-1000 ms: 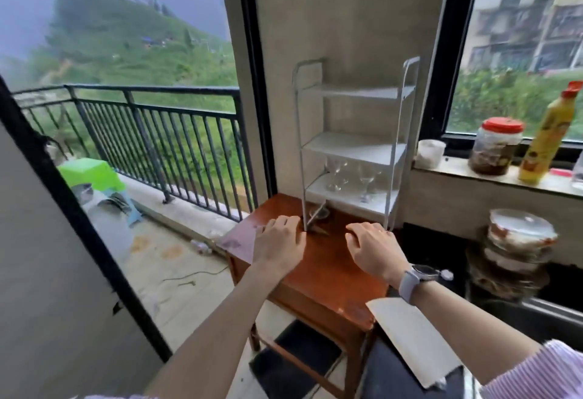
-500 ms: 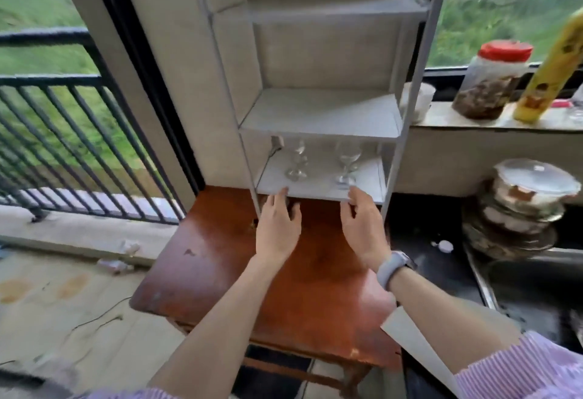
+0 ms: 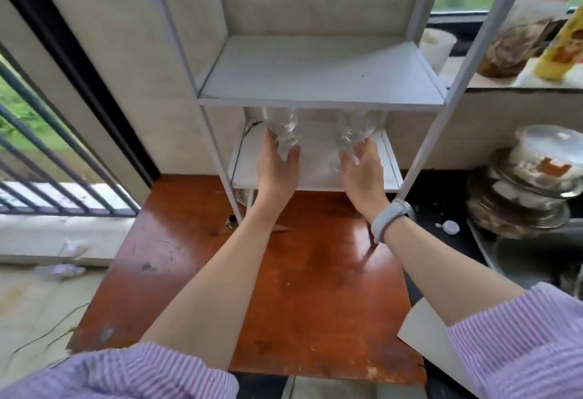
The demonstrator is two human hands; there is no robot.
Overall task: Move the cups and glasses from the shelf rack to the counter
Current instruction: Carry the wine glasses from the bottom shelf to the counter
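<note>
Both hands have gone from the wooden tabletop into the rack's lowest tier since a moment ago. Left hand (image 3: 277,168) curls round the left clear stemmed glass (image 3: 284,129); right hand (image 3: 362,168) pinches the right clear stemmed glass (image 3: 355,129). Both glasses are inside the white metal shelf rack (image 3: 318,83), under its middle shelf. I judge neither is moved yet; the dark counter (image 3: 441,190) waits on the right.
</note>
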